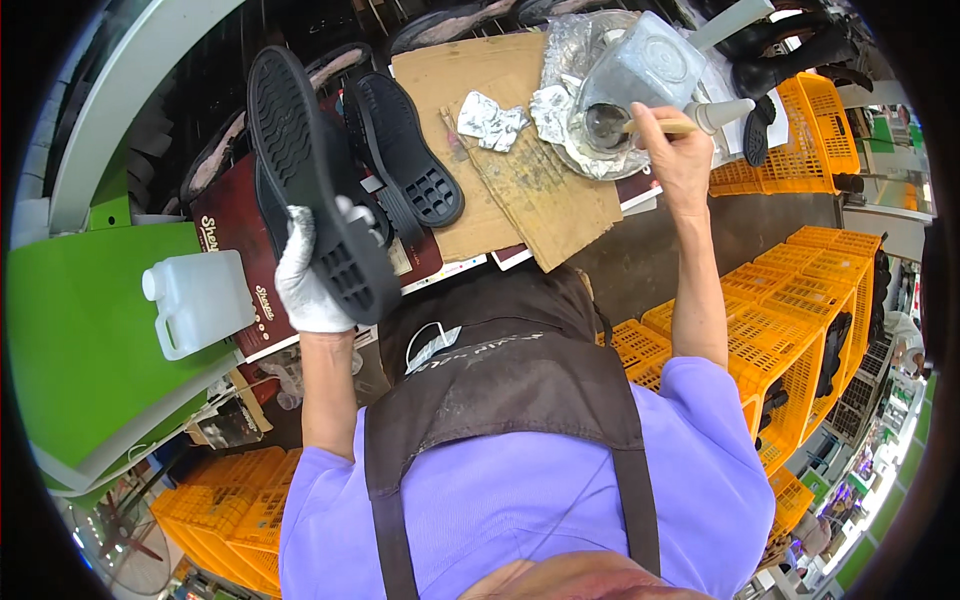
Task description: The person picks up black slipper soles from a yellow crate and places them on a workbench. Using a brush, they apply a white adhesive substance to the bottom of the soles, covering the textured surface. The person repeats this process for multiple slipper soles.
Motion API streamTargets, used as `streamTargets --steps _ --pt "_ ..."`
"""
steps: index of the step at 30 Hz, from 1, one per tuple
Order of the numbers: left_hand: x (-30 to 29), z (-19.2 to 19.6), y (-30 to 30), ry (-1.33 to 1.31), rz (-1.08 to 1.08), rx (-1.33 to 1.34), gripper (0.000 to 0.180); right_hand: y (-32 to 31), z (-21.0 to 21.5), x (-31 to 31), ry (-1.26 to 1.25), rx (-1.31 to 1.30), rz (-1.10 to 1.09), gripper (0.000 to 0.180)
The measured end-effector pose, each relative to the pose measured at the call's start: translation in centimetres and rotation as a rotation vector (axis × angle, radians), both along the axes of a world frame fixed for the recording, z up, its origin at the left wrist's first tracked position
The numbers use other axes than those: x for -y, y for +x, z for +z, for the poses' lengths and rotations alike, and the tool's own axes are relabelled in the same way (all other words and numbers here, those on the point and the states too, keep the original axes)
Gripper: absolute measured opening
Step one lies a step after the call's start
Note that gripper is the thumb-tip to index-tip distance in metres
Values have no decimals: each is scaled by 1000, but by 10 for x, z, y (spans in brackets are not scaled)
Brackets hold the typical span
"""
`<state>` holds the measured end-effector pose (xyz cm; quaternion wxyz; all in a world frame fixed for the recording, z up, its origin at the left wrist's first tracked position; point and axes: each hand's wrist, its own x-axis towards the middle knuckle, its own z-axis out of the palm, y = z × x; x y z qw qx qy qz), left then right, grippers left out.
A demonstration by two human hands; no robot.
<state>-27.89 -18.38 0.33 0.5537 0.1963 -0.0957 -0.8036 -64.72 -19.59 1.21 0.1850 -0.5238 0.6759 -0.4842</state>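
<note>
Left hand [308, 292] grips a sole [288, 125], right hand [680, 165] a brush [682, 126]; white lettering [209, 234] marks the red board [224, 196]; the sole juts forward past the grip.

Worktop cover: dark red printed cardboard [238, 215], showing at the left
Top layer: stained brown cardboard sheet [565, 205]
Sheet's left edge: black, grid-heeled shoe sole [408, 140]
Sheet's middle: crumpled white-smeared cloth [492, 122]
Sheet's far right corner: round dish wrapped in clear plastic [592, 162]

Shoe workshop: soles [312, 180], orange crates [775, 340]
</note>
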Motion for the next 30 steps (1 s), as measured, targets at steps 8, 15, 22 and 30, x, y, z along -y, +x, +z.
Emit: streamTargets --steps 8,15,22,30 --pt "10 -2 -53 -189 -306 -239 65 -5 -20 -26 106 55 -72 20" --pt "5 -8 -57 -118 -290 -47 68 -16 5 -32 149 188 -24 19" --pt "6 -17 -62 -273 -219 231 78 -32 27 -18 402 -247 483 16" --pt "13 -21 -66 -290 -155 303 64 -54 57 -10 501 -204 652 18"
